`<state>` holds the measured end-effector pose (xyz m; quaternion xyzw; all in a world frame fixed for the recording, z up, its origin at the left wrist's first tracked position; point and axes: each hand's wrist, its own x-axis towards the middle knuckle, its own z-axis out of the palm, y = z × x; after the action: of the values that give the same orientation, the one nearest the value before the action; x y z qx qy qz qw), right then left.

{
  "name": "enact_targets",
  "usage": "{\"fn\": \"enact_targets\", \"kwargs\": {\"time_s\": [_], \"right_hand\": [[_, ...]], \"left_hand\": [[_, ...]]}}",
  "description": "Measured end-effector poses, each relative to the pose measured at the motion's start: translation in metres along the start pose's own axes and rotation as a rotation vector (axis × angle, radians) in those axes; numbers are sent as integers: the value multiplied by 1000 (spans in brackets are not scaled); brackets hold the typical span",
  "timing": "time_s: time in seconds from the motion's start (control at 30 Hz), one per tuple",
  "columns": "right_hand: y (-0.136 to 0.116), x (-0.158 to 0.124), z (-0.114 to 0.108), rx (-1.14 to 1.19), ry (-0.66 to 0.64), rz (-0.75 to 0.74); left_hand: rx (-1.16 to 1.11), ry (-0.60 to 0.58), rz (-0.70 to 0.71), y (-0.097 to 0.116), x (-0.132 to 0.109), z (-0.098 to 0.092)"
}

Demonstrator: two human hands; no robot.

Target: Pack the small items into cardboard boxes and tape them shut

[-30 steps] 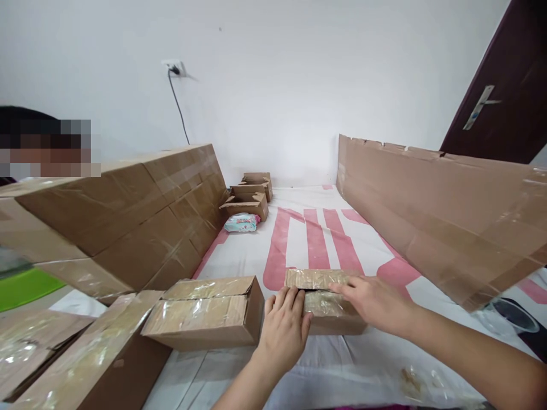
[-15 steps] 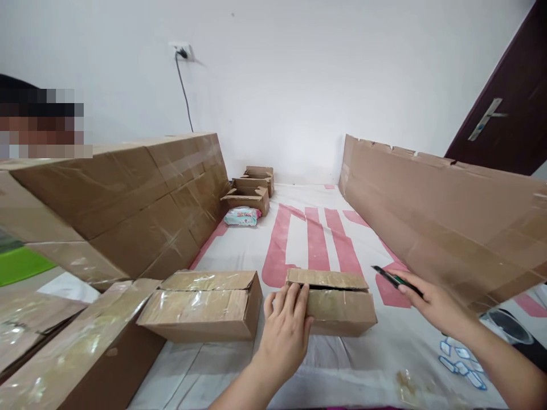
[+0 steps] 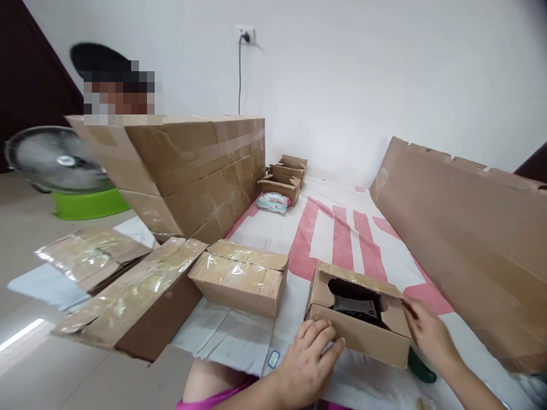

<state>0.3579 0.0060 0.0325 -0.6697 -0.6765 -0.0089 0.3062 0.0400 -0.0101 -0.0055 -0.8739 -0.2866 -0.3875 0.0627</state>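
Observation:
Right of centre on the cloth sits an open cardboard box [image 3: 370,340], a dark item with a grey label [image 3: 356,306] visible inside it. My left hand [image 3: 305,361] is closed at the box's near left corner, its fingers curled against the edge. At the right end, my right hand [image 3: 429,336] grips the corner of the box, its fingertips slightly blurred. A dark green rounded object [image 3: 421,366] shows below that hand, partly hidden; I cannot tell whether the hand touches it. To the left stands a taped cardboard box [image 3: 241,279].
More taped boxes [image 3: 141,296] lie left. A wall of stacked cartons [image 3: 196,176] and a large cardboard panel [image 3: 461,245] flank the cloth. Open boxes [image 3: 280,183] and a wipes pack [image 3: 273,202] stand at the back. A person [image 3: 106,60] is beyond the cartons, near a fan [image 3: 64,159].
The box's top has come open, showing its contents. My right hand has moved to its right end, and the knife it held is no longer recognizable. The view has turned left.

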Motion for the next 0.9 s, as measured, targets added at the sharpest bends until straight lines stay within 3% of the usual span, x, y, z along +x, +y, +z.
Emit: {"fn": "enact_targets", "kwargs": {"time_s": [0.1,0.27,0.43,0.6,0.67,0.77,0.83,0.9], "right_hand": [[-32,3,-16,111,104,-143],[-88,14,-8,60,-296,-511],[-75,51,16,-268,-208,-464],[-56,82,30,-320,-515,-300],[-58,85,32,-316,-555,-274],[-64,81,27,-278,-486,-310],[-71,76,20,-195,-391,-402],[-81,74,14,-101,-382,-482]], "left_hand": [[-4,-57,-29,4,7,-4],[68,-181,-83,9,28,-9],[117,-259,-54,13,39,-13],[203,-325,-191,23,51,-1],[195,-357,-255,25,54,3],[215,-348,-324,25,51,3],[245,-336,-361,22,45,1],[269,-335,-400,19,37,-1]]}}
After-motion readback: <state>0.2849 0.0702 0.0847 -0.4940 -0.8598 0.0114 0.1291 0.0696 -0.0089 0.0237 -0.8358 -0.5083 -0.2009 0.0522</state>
